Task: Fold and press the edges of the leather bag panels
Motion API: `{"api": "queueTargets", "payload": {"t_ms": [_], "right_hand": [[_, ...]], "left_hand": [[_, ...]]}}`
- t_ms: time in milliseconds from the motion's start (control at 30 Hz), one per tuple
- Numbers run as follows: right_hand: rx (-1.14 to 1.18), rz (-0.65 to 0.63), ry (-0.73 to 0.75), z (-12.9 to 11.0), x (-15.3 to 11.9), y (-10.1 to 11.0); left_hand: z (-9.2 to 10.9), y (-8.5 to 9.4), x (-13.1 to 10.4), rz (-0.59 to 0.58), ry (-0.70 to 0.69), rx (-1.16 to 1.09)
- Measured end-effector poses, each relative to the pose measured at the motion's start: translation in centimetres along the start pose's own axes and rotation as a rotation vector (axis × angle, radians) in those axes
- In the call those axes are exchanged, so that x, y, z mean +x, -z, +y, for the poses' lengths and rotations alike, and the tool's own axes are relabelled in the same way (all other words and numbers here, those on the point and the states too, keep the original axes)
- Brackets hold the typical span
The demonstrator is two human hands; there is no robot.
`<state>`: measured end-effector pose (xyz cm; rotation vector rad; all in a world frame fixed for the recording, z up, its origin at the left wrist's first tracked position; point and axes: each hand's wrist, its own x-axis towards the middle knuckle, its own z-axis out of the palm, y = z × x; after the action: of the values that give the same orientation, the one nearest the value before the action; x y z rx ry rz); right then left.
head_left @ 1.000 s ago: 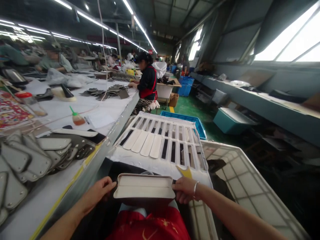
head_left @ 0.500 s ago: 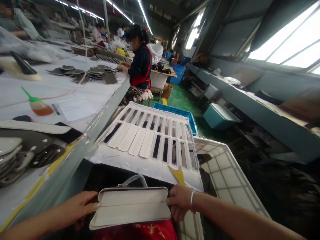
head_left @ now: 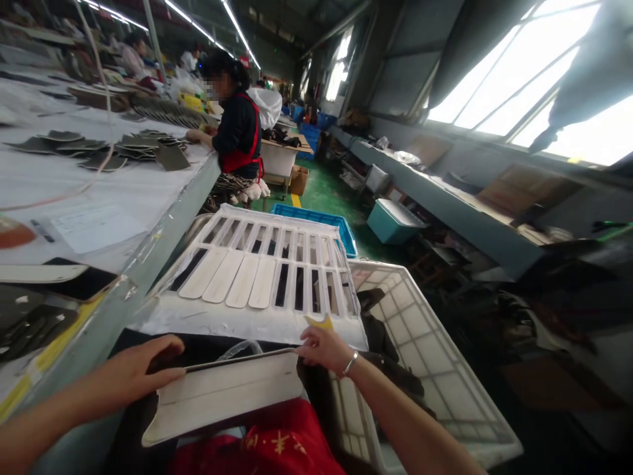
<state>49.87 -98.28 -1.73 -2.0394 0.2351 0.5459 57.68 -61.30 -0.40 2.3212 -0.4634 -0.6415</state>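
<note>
A long pale panel with a dark edge and rounded corners [head_left: 227, 390] slants in front of me, its left end lower. A faint line runs along its face. My left hand [head_left: 141, 369] is at its upper left corner with fingers spread, the thumb along the edge. My right hand [head_left: 324, 348] has its fingertips closed on the upper right corner. A yellow forked piece [head_left: 320, 322] shows just beyond my right fingers; its lower part is hidden. Behind the panel, a clear plastic loop [head_left: 242, 348] sticks up. Red cloth with gold lettering [head_left: 267, 439] lies below.
Ahead lies a white slotted frame [head_left: 173, 316] bearing several pale strips [head_left: 237, 280]. A white crate [head_left: 425, 316] with dark pieces stands right, blue bin [head_left: 316, 214] beyond. On the left, a worktable [head_left: 163, 191] carries grey pieces [head_left: 99, 148]; a co-worker [head_left: 237, 132] stands beside it.
The view has turned right. The panel has tilted, its right end higher, and looks flatter. My left fingers have spread above its corner; my right hand has moved up to the top corner.
</note>
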Motion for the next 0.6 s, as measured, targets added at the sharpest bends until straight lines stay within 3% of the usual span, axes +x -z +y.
{"api": "queueTargets", "payload": {"t_ms": [67, 167, 233, 367, 600], "right_hand": [[-0.125, 0.088, 0.159, -1.1, -0.3, 0.0], [-0.449, 0.013, 0.351, -2.5, -0.4, -0.4], [-0.634, -0.029, 0.43, -2.8, -0.3, -0.6], [-0.723, -0.047, 0.459, -2.2, 0.1, -0.8], [-0.829, -0.089, 0.514, -1.2, -0.2, -0.5]], "left_hand": [[3.6, -1.0, 1.2, -0.086, -0.108, 0.082], [8.1, -4.3, 2.9, -0.246, -0.316, 0.147], [9.9, -6.4, 3.8, -0.292, -0.394, 0.185], [10.6, -8.6, 4.7, -0.307, -0.401, 0.233], [10.0, -9.6, 4.5, -0.266, -0.452, 0.285]]}}
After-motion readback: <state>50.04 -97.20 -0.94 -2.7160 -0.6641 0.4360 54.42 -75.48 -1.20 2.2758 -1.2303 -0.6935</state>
